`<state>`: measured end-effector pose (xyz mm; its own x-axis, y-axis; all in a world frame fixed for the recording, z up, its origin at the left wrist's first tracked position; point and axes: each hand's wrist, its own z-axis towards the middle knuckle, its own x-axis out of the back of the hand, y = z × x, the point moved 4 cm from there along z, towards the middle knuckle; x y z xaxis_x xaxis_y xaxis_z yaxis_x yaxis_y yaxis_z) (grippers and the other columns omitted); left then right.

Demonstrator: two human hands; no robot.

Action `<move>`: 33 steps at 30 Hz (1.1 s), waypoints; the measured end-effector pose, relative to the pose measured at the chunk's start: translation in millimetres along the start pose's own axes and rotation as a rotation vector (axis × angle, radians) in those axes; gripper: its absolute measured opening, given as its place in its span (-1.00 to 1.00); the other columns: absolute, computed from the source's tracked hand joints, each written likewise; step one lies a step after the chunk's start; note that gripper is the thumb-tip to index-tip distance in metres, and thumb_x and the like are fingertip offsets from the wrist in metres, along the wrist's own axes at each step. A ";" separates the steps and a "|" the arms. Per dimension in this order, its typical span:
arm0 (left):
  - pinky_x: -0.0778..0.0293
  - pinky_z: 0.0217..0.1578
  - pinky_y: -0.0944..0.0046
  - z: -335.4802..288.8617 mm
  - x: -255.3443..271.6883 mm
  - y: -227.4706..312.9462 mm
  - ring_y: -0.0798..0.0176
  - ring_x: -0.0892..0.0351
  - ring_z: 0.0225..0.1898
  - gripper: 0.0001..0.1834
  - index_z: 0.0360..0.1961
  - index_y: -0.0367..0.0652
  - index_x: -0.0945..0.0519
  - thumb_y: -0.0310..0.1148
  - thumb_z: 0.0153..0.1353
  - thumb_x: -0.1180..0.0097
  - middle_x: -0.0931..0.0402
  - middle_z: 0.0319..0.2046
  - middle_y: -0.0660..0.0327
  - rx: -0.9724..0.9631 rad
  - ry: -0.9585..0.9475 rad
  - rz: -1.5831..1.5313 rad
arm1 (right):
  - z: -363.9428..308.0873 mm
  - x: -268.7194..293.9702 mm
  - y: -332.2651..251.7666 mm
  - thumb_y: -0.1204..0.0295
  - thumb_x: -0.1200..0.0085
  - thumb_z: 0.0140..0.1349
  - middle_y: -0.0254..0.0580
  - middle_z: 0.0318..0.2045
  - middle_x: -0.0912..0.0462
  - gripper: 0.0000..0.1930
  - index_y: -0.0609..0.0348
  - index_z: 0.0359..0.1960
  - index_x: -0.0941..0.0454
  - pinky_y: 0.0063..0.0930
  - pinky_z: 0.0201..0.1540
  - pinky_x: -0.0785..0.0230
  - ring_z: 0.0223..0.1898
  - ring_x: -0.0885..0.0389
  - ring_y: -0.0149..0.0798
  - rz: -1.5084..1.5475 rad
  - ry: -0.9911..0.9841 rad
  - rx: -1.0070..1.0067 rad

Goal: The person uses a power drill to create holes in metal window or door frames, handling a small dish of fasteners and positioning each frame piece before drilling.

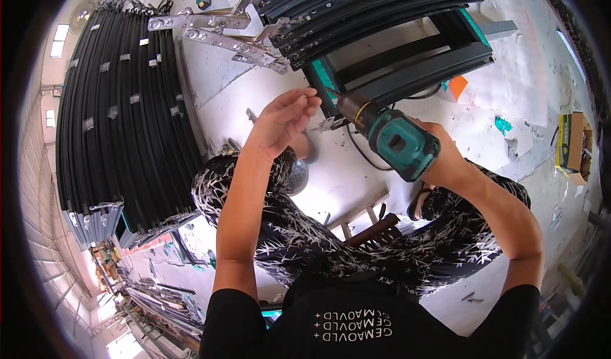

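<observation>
The power drill (404,144) has a teal body and a dark chuck (355,109). The chuck points up and left, near one corner of the dark frame (414,79). The frame is rectangular and open-centred, with teal strips (323,74) at both ends.

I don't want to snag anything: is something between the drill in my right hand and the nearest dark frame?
Nothing visible stands between the drill and the frame. Your left hand is close, just left of the drill's front end; one view can't settle depth.
</observation>
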<state>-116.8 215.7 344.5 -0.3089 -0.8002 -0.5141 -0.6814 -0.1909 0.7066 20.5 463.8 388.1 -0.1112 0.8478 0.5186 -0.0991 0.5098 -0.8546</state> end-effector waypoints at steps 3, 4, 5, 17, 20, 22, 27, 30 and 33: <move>-0.50 -0.20 0.51 -5.5 -9.9 1.2 0.40 -0.53 -0.24 -0.75 -0.03 -0.32 -0.48 -0.46 0.30 -0.04 -0.56 -0.25 0.18 0.010 -0.023 0.126 | -6.7 -4.8 8.7 0.48 -0.25 -0.09 -0.09 -0.40 -0.65 -0.62 0.21 -0.15 -0.53 -0.40 -0.23 -0.48 -0.37 -0.63 -0.07 0.213 -0.136 -0.095; -0.49 -0.26 0.51 -8.7 -13.8 1.8 0.42 -0.52 -0.29 -0.81 -0.09 -0.31 -0.52 -0.45 0.32 -0.02 -0.57 -0.31 0.20 0.019 -0.014 0.195 | -8.1 -3.7 10.6 0.48 -0.25 -0.09 -0.09 -0.40 -0.65 -0.62 0.21 -0.15 -0.53 -0.40 -0.23 -0.48 -0.37 -0.63 -0.07 0.213 -0.141 -0.094; -0.49 -0.26 0.51 -11.2 -15.3 2.8 0.42 -0.52 -0.29 -0.81 -0.09 -0.31 -0.52 -0.45 0.32 -0.02 -0.57 -0.31 0.20 0.019 -0.010 0.192 | -9.2 -3.5 8.9 0.48 -0.26 -0.09 -0.10 -0.37 -0.66 -0.62 0.21 -0.15 -0.53 -0.42 -0.22 -0.48 -0.36 -0.64 -0.09 0.151 -0.180 0.002; -0.39 -0.21 0.52 -9.5 -13.3 3.0 0.46 -0.52 -0.24 -0.82 -0.21 -0.22 -0.60 -0.37 0.21 -0.20 -0.58 -0.31 0.29 0.052 -0.128 0.322 | -5.3 2.5 0.0 0.44 -0.29 -0.14 -0.07 -0.29 -0.67 -0.44 0.17 0.02 -0.50 -0.39 -0.17 -0.50 -0.30 -0.66 -0.04 0.179 -0.274 -0.094; -0.41 -0.20 0.51 -8.2 -14.6 1.2 0.47 -0.52 -0.26 -0.81 -0.19 -0.24 -0.59 -0.39 0.21 -0.19 -0.58 -0.31 0.28 0.064 -0.178 0.296 | -5.1 4.4 -0.6 0.43 -0.30 -0.16 -0.06 -0.30 -0.67 -0.42 0.17 0.02 -0.49 -0.37 -0.18 -0.50 -0.30 -0.65 -0.02 0.165 -0.264 -0.059; -0.29 -0.44 0.53 -7.7 -17.6 1.2 0.48 -0.31 -0.48 -0.78 -0.21 -0.31 -0.57 -0.35 0.23 -0.16 -0.55 -0.40 0.24 0.031 -0.141 0.297 | -5.2 3.9 0.4 0.42 -0.30 -0.16 -0.06 -0.30 -0.67 -0.42 0.17 0.02 -0.49 -0.37 -0.19 -0.50 -0.31 -0.65 -0.01 0.168 -0.261 -0.058; -0.28 -0.40 0.57 -6.8 -13.7 2.5 0.48 -0.41 -0.37 -0.80 -0.20 -0.27 -0.58 -0.36 0.23 -0.16 -0.56 -0.36 0.26 0.047 -0.171 0.295 | -6.1 1.6 0.4 0.43 -0.31 -0.16 -0.04 -0.33 -0.67 -0.42 0.17 0.01 -0.50 -0.38 -0.21 -0.51 -0.33 -0.65 -0.02 0.187 -0.242 0.003; -0.36 -0.33 0.61 -8.9 -9.9 4.8 0.47 -0.57 -0.25 -0.83 -0.20 -0.23 -0.59 -0.39 0.24 -0.15 -0.59 -0.32 0.27 0.090 -0.165 0.365 | -6.6 0.0 0.5 0.43 -0.30 -0.15 -0.03 -0.36 -0.66 -0.43 0.16 0.01 -0.50 -0.38 -0.24 -0.51 -0.35 -0.65 -0.02 0.204 -0.255 -0.007; -0.34 -0.36 0.60 -5.7 -10.1 6.7 0.49 -0.56 -0.31 -0.83 -0.21 -0.23 -0.59 -0.37 0.25 -0.13 -0.59 -0.33 0.28 0.105 -0.131 0.489 | -5.7 0.6 -1.8 0.38 -0.30 -0.14 -0.05 -0.42 -0.65 -0.48 0.15 -0.04 -0.52 -0.36 -0.29 -0.49 -0.38 -0.64 0.01 0.196 -0.234 -0.041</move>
<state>-114.4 219.3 357.2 -0.6841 -0.7022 -0.1975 -0.4977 0.2513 0.8301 26.2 464.2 389.7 -0.3497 0.8760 0.3321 -0.0137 0.3497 -0.9368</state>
